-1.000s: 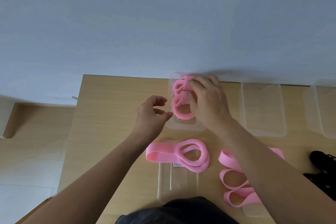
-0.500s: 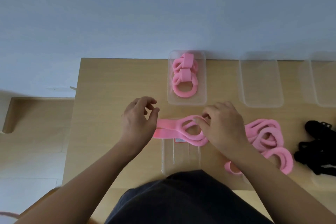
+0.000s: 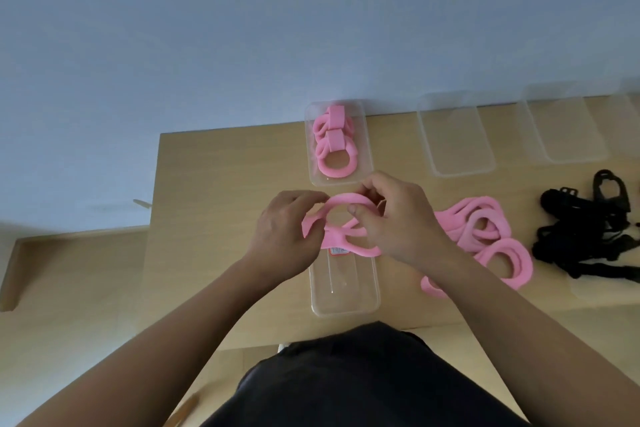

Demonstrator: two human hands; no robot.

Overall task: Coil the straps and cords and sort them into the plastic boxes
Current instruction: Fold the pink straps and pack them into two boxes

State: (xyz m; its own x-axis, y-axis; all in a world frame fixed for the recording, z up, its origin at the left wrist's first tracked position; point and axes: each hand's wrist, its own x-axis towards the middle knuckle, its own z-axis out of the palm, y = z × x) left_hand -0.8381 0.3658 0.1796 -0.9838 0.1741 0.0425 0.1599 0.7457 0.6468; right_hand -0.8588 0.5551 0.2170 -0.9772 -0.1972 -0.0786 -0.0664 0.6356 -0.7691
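Note:
A pink strap (image 3: 341, 234) is lifted just above the wooden table (image 3: 214, 191), looped between both hands. My left hand (image 3: 285, 234) grips its left end with curled fingers. My right hand (image 3: 398, 222) pinches the loop's top and right side. Behind them a clear plastic box (image 3: 367, 156) holds two coiled pink straps (image 3: 334, 146). More loose pink straps (image 3: 485, 236) lie in a heap to the right, and a tangle of black cords (image 3: 595, 232) lies farther right.
Two clear plastic boxes (image 3: 455, 139) (image 3: 562, 128) stand along the table's far edge by the blue wall. Another clear box (image 3: 343, 288) with a red-and-white label sits below my hands, near the front edge. My dark-clothed lap fills the bottom.
My right hand left the far box and came back to the loose pink strap. Both hands closed on the strap and raised it off the near box, forming a loop.

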